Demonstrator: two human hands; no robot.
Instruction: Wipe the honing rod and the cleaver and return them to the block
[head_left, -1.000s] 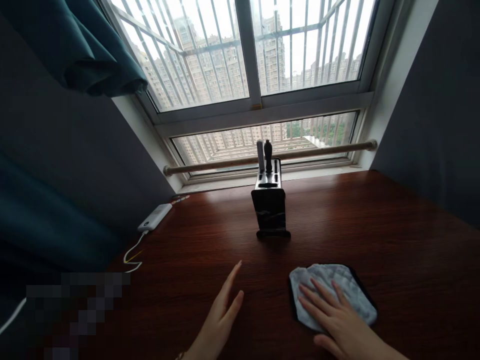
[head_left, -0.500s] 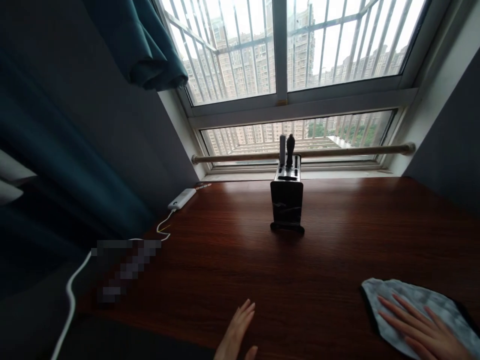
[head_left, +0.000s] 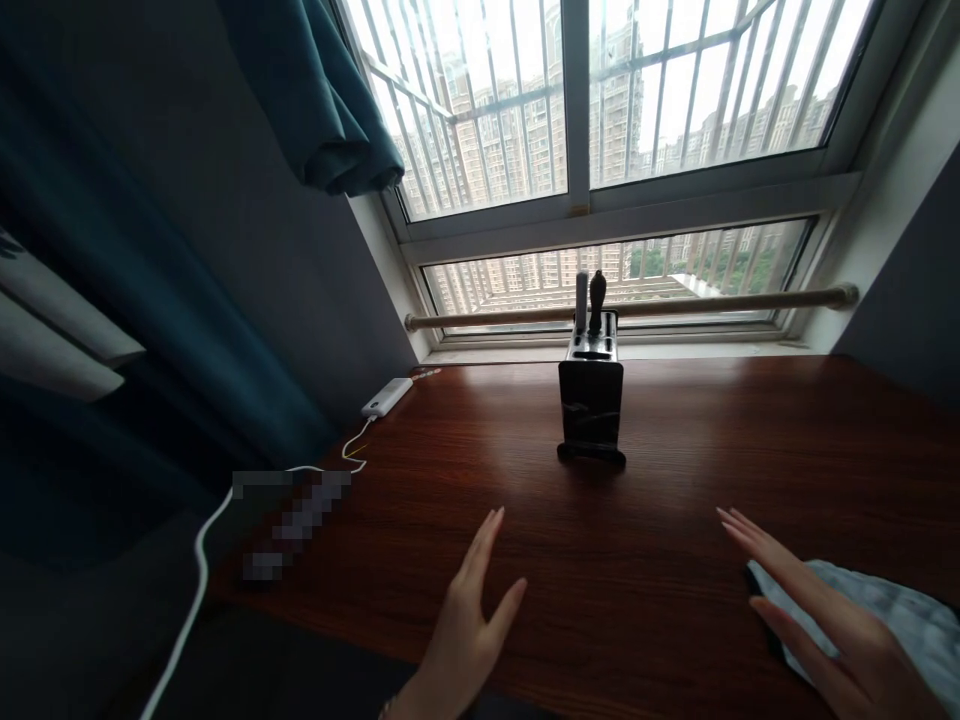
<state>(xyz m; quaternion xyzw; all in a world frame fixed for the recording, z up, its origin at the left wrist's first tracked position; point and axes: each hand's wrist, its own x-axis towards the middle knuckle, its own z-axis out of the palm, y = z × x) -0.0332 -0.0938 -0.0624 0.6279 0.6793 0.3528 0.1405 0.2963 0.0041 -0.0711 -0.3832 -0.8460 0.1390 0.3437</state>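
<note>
My left hand (head_left: 465,620) hovers over the near edge of the dark wooden table (head_left: 675,500), fingers stretched out, holding nothing. Raised and open, my right hand (head_left: 817,620) has its fingers extended just above the left end of a grey cloth (head_left: 900,625) lying at the table's lower right. A black knife block (head_left: 591,405) with two handles sticking up stands upright near the window, well beyond both hands.
A white power bank (head_left: 386,397) with a white cable (head_left: 202,560) lies at the table's left back corner. Behind the table runs a barred window (head_left: 600,150) with a wooden rail (head_left: 675,305). Teal curtains (head_left: 315,90) hang at the left.
The view has swung left. My right hand has lifted off the cloth and now hovers over its left end. My left hand has come further into view, fingers extended.
</note>
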